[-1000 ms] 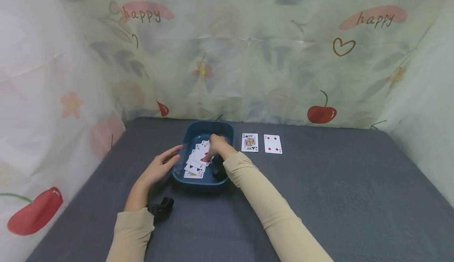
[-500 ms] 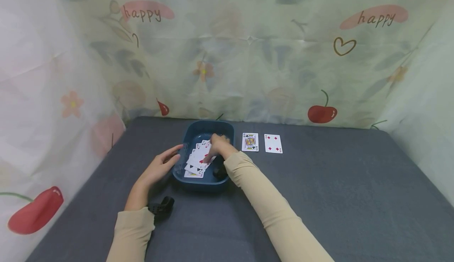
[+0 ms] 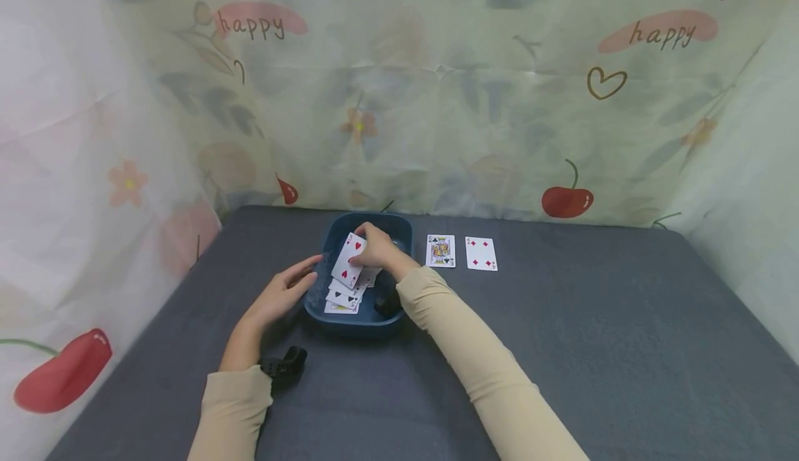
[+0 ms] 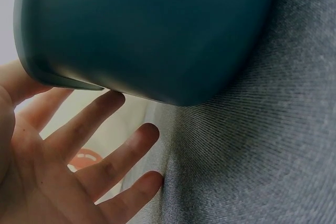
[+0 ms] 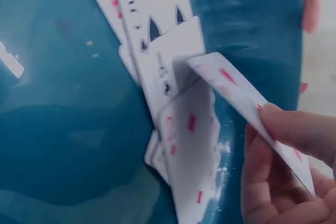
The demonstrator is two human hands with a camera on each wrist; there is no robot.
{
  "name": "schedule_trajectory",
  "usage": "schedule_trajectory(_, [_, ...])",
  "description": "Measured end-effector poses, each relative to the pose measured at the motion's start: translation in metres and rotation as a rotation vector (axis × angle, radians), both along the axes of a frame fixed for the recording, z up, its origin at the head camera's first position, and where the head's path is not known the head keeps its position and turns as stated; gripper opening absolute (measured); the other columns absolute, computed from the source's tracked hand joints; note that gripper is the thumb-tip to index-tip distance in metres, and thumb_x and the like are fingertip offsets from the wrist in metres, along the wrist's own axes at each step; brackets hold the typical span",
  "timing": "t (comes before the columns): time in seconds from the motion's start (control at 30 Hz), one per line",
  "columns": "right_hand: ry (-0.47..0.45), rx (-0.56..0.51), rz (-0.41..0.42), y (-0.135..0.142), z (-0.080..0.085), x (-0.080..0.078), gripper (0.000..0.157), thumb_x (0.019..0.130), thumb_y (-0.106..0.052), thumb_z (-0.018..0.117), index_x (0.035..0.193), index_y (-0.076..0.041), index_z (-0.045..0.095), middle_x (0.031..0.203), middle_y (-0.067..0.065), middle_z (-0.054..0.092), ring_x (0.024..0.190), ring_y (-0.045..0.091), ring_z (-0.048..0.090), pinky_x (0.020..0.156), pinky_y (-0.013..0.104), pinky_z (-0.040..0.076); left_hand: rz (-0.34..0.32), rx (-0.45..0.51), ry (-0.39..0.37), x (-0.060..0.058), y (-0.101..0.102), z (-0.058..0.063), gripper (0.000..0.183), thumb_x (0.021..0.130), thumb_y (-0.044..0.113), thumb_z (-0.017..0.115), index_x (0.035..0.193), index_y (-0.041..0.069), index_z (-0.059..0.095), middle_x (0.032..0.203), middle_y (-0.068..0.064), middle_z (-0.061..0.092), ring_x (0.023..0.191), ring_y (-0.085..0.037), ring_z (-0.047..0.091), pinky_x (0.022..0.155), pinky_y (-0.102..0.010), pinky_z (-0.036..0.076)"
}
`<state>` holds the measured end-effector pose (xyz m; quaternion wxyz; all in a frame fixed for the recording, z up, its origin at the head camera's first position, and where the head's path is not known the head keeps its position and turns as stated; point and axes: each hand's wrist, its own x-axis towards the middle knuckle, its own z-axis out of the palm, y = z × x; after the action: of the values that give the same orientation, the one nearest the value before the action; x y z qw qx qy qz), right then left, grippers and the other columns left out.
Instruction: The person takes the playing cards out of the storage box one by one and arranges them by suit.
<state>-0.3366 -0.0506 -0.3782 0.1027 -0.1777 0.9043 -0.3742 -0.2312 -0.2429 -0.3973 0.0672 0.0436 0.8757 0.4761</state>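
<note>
Right hand lifts a heart card off the pile in the bin

Nearest are two beige sleeves (image 3: 234, 412) over a dark grey cloth (image 3: 387, 412), with a black wrist device (image 3: 290, 364) by the left cuff. Ahead of that cuff, the left hand (image 3: 277, 298) has its fingers straight and spread, holding nothing. Its fingertips rest at the outer side of a dark blue, round-cornered bin (image 3: 352, 331); whether they press on it cannot be told.

In the bin, a fanned pile of white playing cards (image 3: 342, 298) lies towards the left side, red and black suits mixed. Above it, the right hand (image 3: 382, 249) pinches one white heart-suit card (image 3: 345, 263) between thumb and fingers, apparently a three, though the thumb covers part of its face.

That card is what has just changed: half a second ago it lay flat on the pile under the fingers, and now it is raised and tilted. The likely meaning is that it has been singled out, while the cards beneath stay in the bin.

Farther off, to the bin's right, a king of clubs (image 3: 440, 251) and a four of diamonds (image 3: 481, 254) lie face up side by side, slightly apart. A pale patterned curtain (image 3: 437, 135) hangs behind.
</note>
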Motion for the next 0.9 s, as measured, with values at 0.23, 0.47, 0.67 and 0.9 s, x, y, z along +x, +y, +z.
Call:
schedule_trajectory(0.23, [0.016,-0.147,-0.017,0.008,0.018,0.000,0.062,0.080,-0.008,0.071,0.134,-0.012,0.041,0.125,0.019,0.054,0.091,0.026,0.063,0.069,0.027,0.056,0.014,0.010,-0.014,0.000,-0.001,-0.002,0.051,0.099,0.038,0.042,0.147,0.023,0.030,0.154,-0.013,0.026,0.140,-0.037,0.028,0.109,-0.059,0.026])
schedule_trajectory(0.47, [0.067,-0.233,0.001,0.022,0.032,0.001,0.042,0.079,-0.009,0.073,0.115,-0.006,0.053,0.102,0.016,0.061,0.065,0.012,0.057,0.058,0.019,0.051,0.018,-0.005,-0.002,-0.001,0.000,-0.002,0.052,0.099,0.036,0.041,0.147,0.020,0.030,0.153,-0.016,0.027,0.139,-0.038,0.029,0.110,-0.057,0.027])
schedule_trajectory(0.67, [0.062,-0.254,0.004,0.037,0.038,0.000,0.027,0.081,-0.011,0.070,0.105,-0.003,0.059,0.076,0.013,0.064,0.058,0.010,0.056,0.056,0.018,0.047,0.029,-0.015,-0.006,-0.001,0.002,-0.001,0.052,0.099,0.036,0.042,0.147,0.019,0.031,0.153,-0.016,0.027,0.139,-0.038,0.028,0.110,-0.057,0.027])
schedule_trajectory(0.9, [0.045,-0.252,0.001,0.056,0.043,0.002,0.023,0.085,-0.014,0.066,0.106,-0.005,0.063,0.095,0.016,0.067,0.067,0.012,0.056,0.059,0.018,0.046,0.028,-0.020,0.005,-0.001,0.003,-0.001,0.051,0.099,0.034,0.042,0.146,0.017,0.031,0.153,-0.017,0.027,0.139,-0.038,0.029,0.111,-0.056,0.027])
